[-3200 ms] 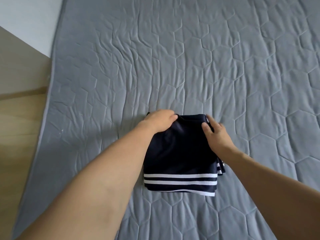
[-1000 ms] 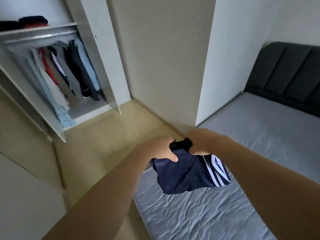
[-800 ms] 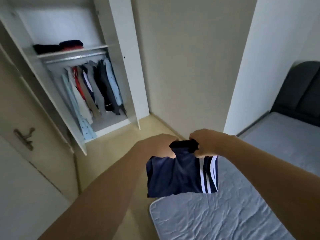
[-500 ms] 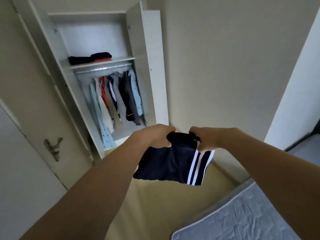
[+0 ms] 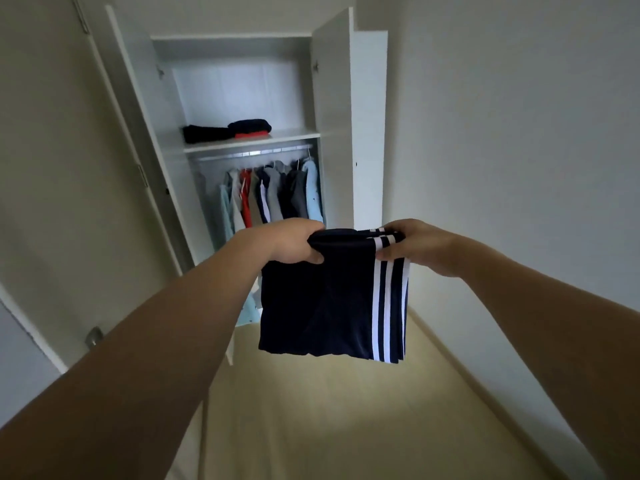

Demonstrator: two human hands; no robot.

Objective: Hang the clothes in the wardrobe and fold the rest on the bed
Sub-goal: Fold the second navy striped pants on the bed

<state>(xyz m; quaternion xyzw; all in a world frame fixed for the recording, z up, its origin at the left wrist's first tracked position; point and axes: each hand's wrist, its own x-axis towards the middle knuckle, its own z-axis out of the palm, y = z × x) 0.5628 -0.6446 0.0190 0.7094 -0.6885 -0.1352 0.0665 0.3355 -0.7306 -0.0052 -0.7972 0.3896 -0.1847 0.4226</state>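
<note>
A: Since the bed shots, view swung off the grey mattress and onto the open wardrobe (image 5: 242,98); bed was out of frame. Folded navy garment (image 5: 332,299), flat on the quilt before, hung in the air between both hands, out in front of the person and short of the cabinet.

B: Grip?

A: Left hand (image 5: 294,244) curled round the top edge at the left corner, thumb under. Right hand (image 5: 412,245) pinched the top edge at the right corner, over the white stripes (image 5: 388,306). Both clamped on the cloth, hands apart with the bundle's top edge between them. Lower part drooped free.

B: Step in hand?

A: Judged as carrying a folded piece to storage. Upper shelf (image 5: 294,136) held folded dark pieces (image 5: 207,133) and one red (image 5: 251,134). Hanging shirts (image 5: 273,199) filled the rail (image 5: 256,153) below.

B: Next move?

A: Likely closing in on the shelf and raising the bundle to it, keeping it level so the folds hold. Bare shelf showed right of the stack; I'd aim there. Risk: the drooping lower part catching the shelf lip and unfolding.

B: Any brand, label, writing?

A: None readable. Stripes only, no logo seen. Door handle (image 5: 92,336) at low left, blurred.
</note>
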